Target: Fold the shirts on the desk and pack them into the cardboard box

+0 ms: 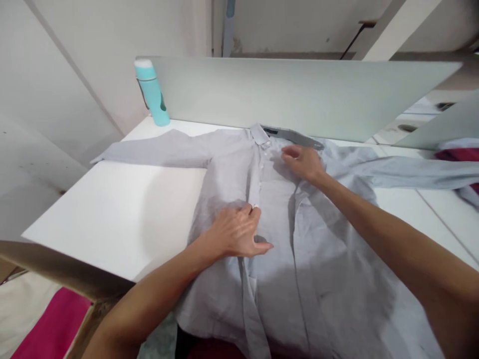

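Note:
A light grey button-up shirt (232, 164) lies front up, its sleeves stretched out to both sides. Its front is unfastened, and the two front edges lie apart below the collar (259, 134). My left hand (239, 232) rests on the front panel at the left, over the button edge. Its fingers are bent and the thumb stands away from them. My right hand (302, 162) is at the upper part of the other panel, just below the collar band, fingers loosely curved with a gap to the thumb. Its shadow falls on the cloth. The shirt's hem hangs over the near table edge.
The shirt lies on a white table (116, 209). A turquoise bottle (152, 94) stands at the back left, against a pale upright panel (284, 94). Dark red and grey cloth (462, 154) lies at the far right. Magenta cloth (54, 324) is below, at the lower left.

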A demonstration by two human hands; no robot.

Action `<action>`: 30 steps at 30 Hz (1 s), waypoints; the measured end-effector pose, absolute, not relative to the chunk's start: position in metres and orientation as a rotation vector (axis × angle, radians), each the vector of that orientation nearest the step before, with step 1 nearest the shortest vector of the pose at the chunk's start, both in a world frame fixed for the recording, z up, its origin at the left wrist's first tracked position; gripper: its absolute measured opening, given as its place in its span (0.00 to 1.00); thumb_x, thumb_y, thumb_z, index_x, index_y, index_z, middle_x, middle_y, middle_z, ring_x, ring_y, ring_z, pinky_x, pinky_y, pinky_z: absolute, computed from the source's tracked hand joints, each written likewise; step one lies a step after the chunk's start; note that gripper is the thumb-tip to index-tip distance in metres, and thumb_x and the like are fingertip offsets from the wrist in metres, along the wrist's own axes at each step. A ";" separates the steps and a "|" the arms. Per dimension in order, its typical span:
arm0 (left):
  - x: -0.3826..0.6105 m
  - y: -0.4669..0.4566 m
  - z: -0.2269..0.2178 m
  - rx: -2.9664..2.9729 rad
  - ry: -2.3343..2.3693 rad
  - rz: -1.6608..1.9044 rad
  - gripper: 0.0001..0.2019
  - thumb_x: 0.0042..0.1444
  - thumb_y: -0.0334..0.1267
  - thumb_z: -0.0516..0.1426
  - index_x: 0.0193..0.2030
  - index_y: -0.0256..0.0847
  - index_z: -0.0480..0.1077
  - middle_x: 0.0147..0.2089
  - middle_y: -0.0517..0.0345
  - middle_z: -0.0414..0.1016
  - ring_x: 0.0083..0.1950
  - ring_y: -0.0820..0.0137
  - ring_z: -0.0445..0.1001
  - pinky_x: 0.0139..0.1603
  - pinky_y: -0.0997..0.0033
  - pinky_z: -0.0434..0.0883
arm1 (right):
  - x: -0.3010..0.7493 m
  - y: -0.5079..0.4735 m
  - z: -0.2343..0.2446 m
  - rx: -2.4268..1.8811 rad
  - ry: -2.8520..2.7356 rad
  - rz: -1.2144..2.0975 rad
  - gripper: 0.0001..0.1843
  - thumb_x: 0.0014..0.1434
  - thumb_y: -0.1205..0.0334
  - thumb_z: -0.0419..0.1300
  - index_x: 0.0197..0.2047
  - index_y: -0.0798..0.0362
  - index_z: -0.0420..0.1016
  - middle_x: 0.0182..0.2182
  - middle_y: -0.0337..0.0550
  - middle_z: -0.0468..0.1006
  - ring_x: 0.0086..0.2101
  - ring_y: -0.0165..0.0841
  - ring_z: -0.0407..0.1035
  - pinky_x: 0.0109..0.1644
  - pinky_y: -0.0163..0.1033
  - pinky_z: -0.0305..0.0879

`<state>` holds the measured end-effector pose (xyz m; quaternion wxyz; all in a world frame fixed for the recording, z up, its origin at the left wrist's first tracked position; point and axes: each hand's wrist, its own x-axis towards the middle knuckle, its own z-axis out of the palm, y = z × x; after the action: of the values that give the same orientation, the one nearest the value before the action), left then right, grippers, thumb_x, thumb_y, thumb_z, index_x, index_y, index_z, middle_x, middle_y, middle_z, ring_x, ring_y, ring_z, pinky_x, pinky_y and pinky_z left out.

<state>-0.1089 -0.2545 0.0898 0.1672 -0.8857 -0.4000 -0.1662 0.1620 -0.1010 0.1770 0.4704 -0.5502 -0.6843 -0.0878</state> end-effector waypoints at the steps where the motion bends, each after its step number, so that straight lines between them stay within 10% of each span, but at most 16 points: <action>1: -0.109 -0.255 0.091 -2.513 -1.137 -0.459 0.33 0.61 0.65 0.61 0.57 0.36 0.71 0.51 0.45 0.80 0.47 0.52 0.81 0.40 0.56 0.74 | 0.165 -0.118 0.164 -1.318 -1.756 -0.230 0.19 0.61 0.59 0.59 0.53 0.51 0.84 0.49 0.52 0.85 0.49 0.48 0.79 0.59 0.53 0.73; 15: -0.113 -0.257 0.110 -2.439 -1.325 -0.525 0.14 0.66 0.50 0.58 0.49 0.42 0.74 0.49 0.53 0.82 0.48 0.59 0.82 0.47 0.62 0.73 | 0.200 -0.274 0.052 -1.055 -2.123 -0.465 0.22 0.66 0.46 0.60 0.58 0.42 0.82 0.62 0.50 0.79 0.62 0.52 0.73 0.65 0.62 0.71; 21: -0.158 -0.248 0.121 -2.270 -1.392 -0.786 0.19 0.73 0.45 0.50 0.64 0.42 0.70 0.64 0.46 0.76 0.63 0.58 0.77 0.62 0.58 0.72 | 0.257 -0.273 0.048 -1.207 -1.820 -0.546 0.27 0.67 0.45 0.56 0.65 0.45 0.76 0.69 0.54 0.71 0.66 0.54 0.68 0.69 0.65 0.68; 30: -0.203 -0.258 0.066 -2.234 -1.115 -0.735 0.12 0.72 0.41 0.52 0.52 0.42 0.75 0.51 0.47 0.80 0.56 0.56 0.75 0.61 0.56 0.73 | 0.265 -0.285 0.010 -1.292 -1.836 -0.528 0.26 0.67 0.40 0.52 0.58 0.41 0.81 0.57 0.53 0.80 0.59 0.55 0.73 0.65 0.64 0.69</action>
<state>-0.2025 -0.2580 0.0656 0.2661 -0.8274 -0.4128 -0.2724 0.2652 -0.2848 0.0102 0.4055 -0.5119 -0.7278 -0.2094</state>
